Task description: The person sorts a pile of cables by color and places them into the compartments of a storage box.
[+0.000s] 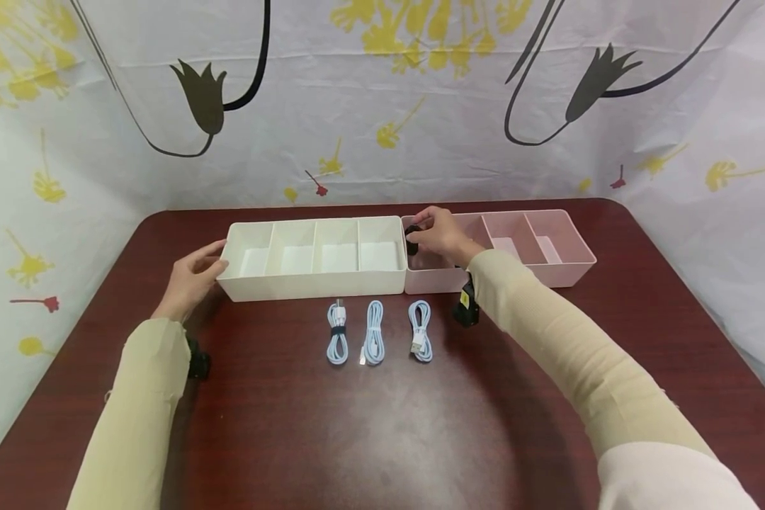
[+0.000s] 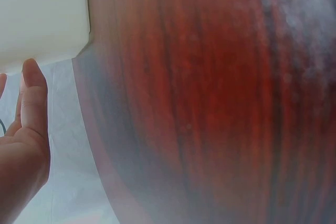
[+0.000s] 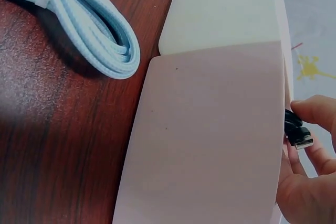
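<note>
A black USB cable (image 3: pixel 297 132), coiled up, is pinched between the thumb and fingers of my right hand (image 1: pixel 443 234). That hand is at the leftmost compartment of the pink divided box (image 1: pixel 503 276). In the right wrist view the cable's metal plug shows at the box's rim. My left hand (image 1: pixel 193 278) touches the left end of the white divided box (image 1: pixel 312 285) with its fingertips, thumb and fingers apart. In the left wrist view, fingers (image 2: pixel 34 98) rest against the box's end wall. The two boxes stand end to end.
In front of the boxes lie three coiled light-blue cables: a left one (image 1: pixel 337 340) with a dark tie, a middle one (image 1: pixel 374 333) and a right one (image 1: pixel 420 331). They rest on a dark red wooden table (image 1: pixel 357 439). A patterned white cloth (image 1: pixel 382 106) hangs behind.
</note>
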A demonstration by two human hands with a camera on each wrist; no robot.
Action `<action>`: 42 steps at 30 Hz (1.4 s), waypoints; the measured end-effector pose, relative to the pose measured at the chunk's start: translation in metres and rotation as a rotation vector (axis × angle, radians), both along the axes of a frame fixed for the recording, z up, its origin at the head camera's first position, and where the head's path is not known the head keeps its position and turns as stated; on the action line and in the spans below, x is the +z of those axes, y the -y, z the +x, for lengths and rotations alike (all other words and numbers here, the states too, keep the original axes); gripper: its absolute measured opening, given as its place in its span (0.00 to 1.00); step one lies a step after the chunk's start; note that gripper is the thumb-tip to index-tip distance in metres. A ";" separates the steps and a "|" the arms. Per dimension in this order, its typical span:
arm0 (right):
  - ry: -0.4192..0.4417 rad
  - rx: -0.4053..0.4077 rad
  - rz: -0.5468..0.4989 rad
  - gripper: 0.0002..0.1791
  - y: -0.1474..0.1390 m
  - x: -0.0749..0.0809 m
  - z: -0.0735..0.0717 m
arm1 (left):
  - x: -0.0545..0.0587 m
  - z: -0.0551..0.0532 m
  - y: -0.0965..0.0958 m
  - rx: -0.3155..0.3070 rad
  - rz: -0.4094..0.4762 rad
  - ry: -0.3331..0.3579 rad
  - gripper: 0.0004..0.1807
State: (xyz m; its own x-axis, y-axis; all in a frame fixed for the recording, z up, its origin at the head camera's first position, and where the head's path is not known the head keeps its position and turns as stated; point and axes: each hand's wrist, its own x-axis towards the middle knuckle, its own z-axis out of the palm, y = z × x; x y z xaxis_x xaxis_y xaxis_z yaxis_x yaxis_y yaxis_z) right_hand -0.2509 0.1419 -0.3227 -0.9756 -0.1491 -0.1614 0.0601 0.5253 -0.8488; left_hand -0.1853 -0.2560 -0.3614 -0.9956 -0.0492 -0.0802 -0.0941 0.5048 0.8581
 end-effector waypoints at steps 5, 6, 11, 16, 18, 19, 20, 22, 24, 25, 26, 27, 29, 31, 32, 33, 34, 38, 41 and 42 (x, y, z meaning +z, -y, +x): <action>0.006 0.019 -0.005 0.18 -0.001 -0.001 0.002 | -0.002 -0.001 0.000 0.010 -0.019 -0.014 0.30; 0.006 0.021 -0.007 0.18 -0.001 -0.002 0.002 | -0.002 -0.002 0.000 0.010 -0.020 -0.015 0.30; 0.003 0.021 -0.030 0.18 -0.002 -0.004 0.003 | -0.002 -0.001 0.000 0.013 -0.017 -0.017 0.29; -0.002 0.015 -0.043 0.17 -0.002 -0.006 0.003 | -0.001 -0.001 -0.001 0.008 -0.010 -0.016 0.29; -0.007 0.016 -0.045 0.17 -0.003 -0.007 0.003 | -0.001 -0.001 -0.001 0.008 -0.006 -0.018 0.29; -0.009 0.018 -0.045 0.17 -0.003 -0.007 0.003 | -0.001 -0.001 -0.001 0.011 -0.005 -0.018 0.29; -0.011 0.018 -0.044 0.17 -0.003 -0.007 0.004 | -0.001 -0.001 -0.001 0.014 -0.006 -0.017 0.29; -0.014 0.018 -0.042 0.17 -0.003 -0.006 0.004 | -0.001 -0.001 -0.001 0.020 -0.010 -0.014 0.29; -0.011 0.018 -0.049 0.17 -0.003 -0.005 0.005 | -0.001 -0.001 -0.001 0.021 -0.011 -0.014 0.29; -0.009 0.018 -0.053 0.17 -0.003 -0.005 0.006 | -0.002 -0.001 -0.001 0.018 -0.012 -0.016 0.29; -0.005 0.015 -0.065 0.17 -0.003 -0.004 0.006 | -0.002 -0.001 -0.001 0.015 -0.012 -0.018 0.29; -0.001 0.014 -0.075 0.17 -0.003 -0.004 0.006 | -0.002 -0.001 -0.001 0.013 -0.010 -0.019 0.29; 0.005 0.013 -0.090 0.18 -0.003 -0.003 0.007 | -0.002 -0.001 0.000 0.009 -0.006 -0.022 0.29; 0.007 0.012 -0.098 0.18 -0.004 -0.002 0.007 | -0.002 -0.001 -0.001 0.009 -0.005 -0.023 0.29; 0.008 0.011 -0.100 0.18 -0.004 -0.001 0.007 | -0.002 -0.001 -0.001 0.013 -0.007 -0.022 0.29; 0.006 0.011 -0.096 0.18 -0.004 -0.001 0.007 | -0.002 -0.001 -0.001 0.014 -0.006 -0.021 0.29; 0.005 0.010 -0.090 0.18 -0.005 0.000 0.007 | -0.002 -0.001 -0.001 0.014 -0.006 -0.019 0.29; -0.004 0.010 -0.092 0.18 -0.008 0.000 0.008 | -0.002 -0.002 -0.002 0.020 -0.003 -0.012 0.29; -0.014 0.022 -0.121 0.19 -0.010 0.000 0.009 | -0.002 -0.002 -0.001 0.023 0.001 -0.013 0.29; -0.015 0.027 -0.132 0.19 -0.011 0.000 0.010 | -0.002 -0.003 -0.001 0.025 0.001 -0.014 0.29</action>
State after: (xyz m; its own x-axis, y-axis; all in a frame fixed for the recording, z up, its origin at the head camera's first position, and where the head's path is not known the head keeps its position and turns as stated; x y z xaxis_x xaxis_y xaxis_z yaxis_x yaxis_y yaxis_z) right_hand -0.2405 0.1530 -0.3225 -0.9732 -0.1940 -0.1237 0.0340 0.4104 -0.9113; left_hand -0.1881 -0.2549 -0.3637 -0.9950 -0.0739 -0.0668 -0.0950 0.5014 0.8600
